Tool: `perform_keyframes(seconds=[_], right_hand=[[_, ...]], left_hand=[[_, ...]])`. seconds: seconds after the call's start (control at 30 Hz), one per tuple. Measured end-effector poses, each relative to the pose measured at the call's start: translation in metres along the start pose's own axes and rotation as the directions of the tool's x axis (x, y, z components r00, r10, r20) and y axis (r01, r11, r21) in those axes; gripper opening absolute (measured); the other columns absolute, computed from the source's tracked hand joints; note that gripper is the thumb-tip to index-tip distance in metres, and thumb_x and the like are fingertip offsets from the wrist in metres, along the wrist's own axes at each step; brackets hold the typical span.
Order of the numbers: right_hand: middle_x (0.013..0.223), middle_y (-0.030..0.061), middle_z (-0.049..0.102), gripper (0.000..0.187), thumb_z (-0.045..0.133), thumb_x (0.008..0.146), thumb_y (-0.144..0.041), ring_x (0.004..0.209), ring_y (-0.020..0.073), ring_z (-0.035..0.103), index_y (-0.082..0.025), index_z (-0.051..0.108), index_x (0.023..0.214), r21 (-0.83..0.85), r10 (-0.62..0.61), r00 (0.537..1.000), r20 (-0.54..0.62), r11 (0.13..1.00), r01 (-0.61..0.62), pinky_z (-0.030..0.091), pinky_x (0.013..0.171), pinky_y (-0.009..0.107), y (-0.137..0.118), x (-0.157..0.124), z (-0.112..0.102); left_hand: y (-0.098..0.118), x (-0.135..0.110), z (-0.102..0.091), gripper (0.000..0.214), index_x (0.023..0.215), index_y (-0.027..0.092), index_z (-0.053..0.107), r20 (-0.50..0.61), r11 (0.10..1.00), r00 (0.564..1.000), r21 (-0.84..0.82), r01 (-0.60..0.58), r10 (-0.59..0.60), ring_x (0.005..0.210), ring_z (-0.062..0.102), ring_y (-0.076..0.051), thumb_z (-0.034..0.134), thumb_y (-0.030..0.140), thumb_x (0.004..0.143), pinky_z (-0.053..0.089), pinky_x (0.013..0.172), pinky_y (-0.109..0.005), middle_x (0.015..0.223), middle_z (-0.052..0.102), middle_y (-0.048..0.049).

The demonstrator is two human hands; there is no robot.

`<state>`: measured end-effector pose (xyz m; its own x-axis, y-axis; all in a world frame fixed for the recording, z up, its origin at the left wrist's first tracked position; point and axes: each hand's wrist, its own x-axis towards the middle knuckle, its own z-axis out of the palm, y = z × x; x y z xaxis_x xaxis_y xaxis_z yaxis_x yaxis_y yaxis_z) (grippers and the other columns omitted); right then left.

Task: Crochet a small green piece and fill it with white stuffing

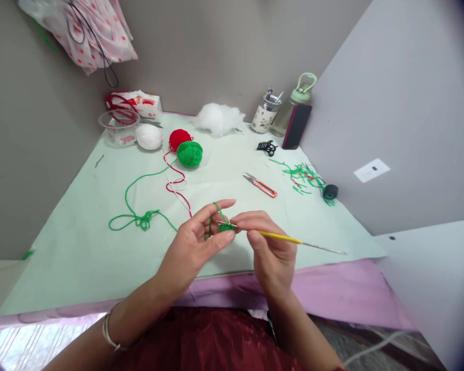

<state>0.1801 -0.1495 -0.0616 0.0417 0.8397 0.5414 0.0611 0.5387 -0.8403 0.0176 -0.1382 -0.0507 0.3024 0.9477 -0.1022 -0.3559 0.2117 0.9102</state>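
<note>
My left hand (195,239) pinches a small piece of green crochet (226,226) between thumb and fingers, with green yarn looped over the raised index finger. In my right hand (272,247) is a crochet hook (280,236) with a yellow grip, held like a pen. Its hooked tip meets the green piece, and its other metal end points right. From my left hand the green yarn runs across a loose tangle (145,220) to a green yarn ball (189,154). A red yarn ball (180,139) touches the green one, and a white yarn ball (149,137) sits to its left.
Orange-handled thread snips (261,185) lie beyond my right hand. Green and red yarn scraps (303,176), a black roll (330,192) and a black hair clip (267,148) are at right. White stuffing (219,119), a pen cup (266,114), bottle (284,116) and phone (297,127) stand behind.
</note>
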Motion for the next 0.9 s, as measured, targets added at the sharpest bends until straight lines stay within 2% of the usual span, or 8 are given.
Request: perform_keyframes(seconds=[0.13,0.27,0.37,0.47,0.57,0.67,0.8,0.9], right_hand=[[0.096,0.0049,0.078,0.019,0.065,0.103,-0.021,0.094,0.0211,0.072,-0.028,0.082,0.106,0.001,-0.015,1.000,-0.009,1.000,0.015,0.060,0.082,0.037,0.000,-0.002,-0.002],[0.086,0.0024,0.074,0.016,0.065,0.103,-0.027,0.075,0.0168,0.070,-0.026,0.080,0.098,0.276,0.144,0.989,-0.025,0.952,-0.131,0.059,0.070,0.033,0.003,0.004,-0.007],[0.078,0.0009,0.071,0.018,0.066,0.102,-0.032,0.064,0.0138,0.064,-0.023,0.078,0.091,0.405,0.264,0.965,0.007,0.881,-0.244,0.056,0.062,0.029,0.005,0.009,-0.009],[0.077,0.0002,0.070,0.020,0.066,0.102,-0.037,0.061,0.0130,0.061,-0.024,0.076,0.090,0.398,0.284,0.959,0.018,0.878,-0.267,0.055,0.060,0.028,0.006,0.008,-0.007],[0.088,0.0036,0.076,0.015,0.069,0.100,-0.036,0.078,0.0184,0.070,-0.026,0.078,0.094,0.207,0.184,0.982,-0.035,0.963,-0.173,0.059,0.071,0.033,0.006,0.002,-0.003],[0.093,0.0046,0.078,0.013,0.069,0.100,-0.032,0.090,0.0209,0.071,-0.028,0.081,0.098,0.077,0.110,0.991,-0.072,0.992,-0.104,0.060,0.079,0.036,0.005,-0.002,-0.001],[0.088,0.0028,0.077,0.014,0.068,0.101,-0.032,0.073,0.0155,0.066,-0.026,0.080,0.099,0.147,0.151,0.982,-0.112,0.980,-0.134,0.056,0.067,0.030,0.005,0.001,-0.003],[0.085,0.0033,0.077,0.019,0.066,0.103,-0.035,0.071,0.0156,0.066,-0.024,0.077,0.094,0.190,0.193,0.975,-0.109,0.967,-0.170,0.056,0.066,0.030,0.004,0.005,-0.005]], left_hand=[[0.001,0.001,0.000,0.055,0.139,0.031,0.071,0.004,0.997,1.000,-0.067,0.029,-0.029,0.088,0.055,-0.014,0.084,0.024,0.086,0.045,0.086,-0.027,0.095,0.064,0.0008],[0.006,0.003,-0.006,0.053,0.133,0.024,0.076,0.141,0.956,0.977,-0.223,0.190,-0.161,0.084,0.053,-0.014,0.082,0.025,0.080,0.042,0.076,-0.025,0.092,0.065,-0.0021],[0.007,0.004,-0.009,0.047,0.125,0.020,0.080,0.214,0.934,0.961,-0.272,0.233,-0.177,0.081,0.051,-0.014,0.082,0.028,0.078,0.042,0.074,-0.025,0.091,0.062,-0.0025],[0.004,0.003,-0.005,0.043,0.125,0.024,0.079,0.150,0.968,0.979,-0.193,0.163,-0.135,0.082,0.051,-0.014,0.081,0.027,0.082,0.042,0.074,-0.026,0.093,0.062,-0.0015],[0.000,0.000,-0.001,0.046,0.132,0.029,0.075,0.094,0.998,0.994,-0.005,0.057,-0.056,0.095,0.058,-0.017,0.081,0.025,0.086,0.044,0.085,-0.029,0.101,0.068,-0.0018],[0.002,-0.001,-0.001,0.044,0.135,0.031,0.072,0.089,0.990,0.996,0.143,0.018,-0.030,0.099,0.059,-0.018,0.079,0.031,0.091,0.045,0.089,-0.031,0.104,0.070,-0.0015],[0.008,-0.001,-0.005,0.037,0.130,0.031,0.074,0.058,0.985,0.998,0.174,0.001,-0.011,0.087,0.057,-0.016,0.075,0.034,0.094,0.044,0.074,-0.028,0.096,0.065,-0.0003],[0.010,-0.001,-0.005,0.034,0.124,0.029,0.076,0.033,0.983,0.999,0.182,-0.030,0.025,0.082,0.054,-0.015,0.078,0.029,0.090,0.045,0.075,-0.028,0.093,0.062,0.0007]])
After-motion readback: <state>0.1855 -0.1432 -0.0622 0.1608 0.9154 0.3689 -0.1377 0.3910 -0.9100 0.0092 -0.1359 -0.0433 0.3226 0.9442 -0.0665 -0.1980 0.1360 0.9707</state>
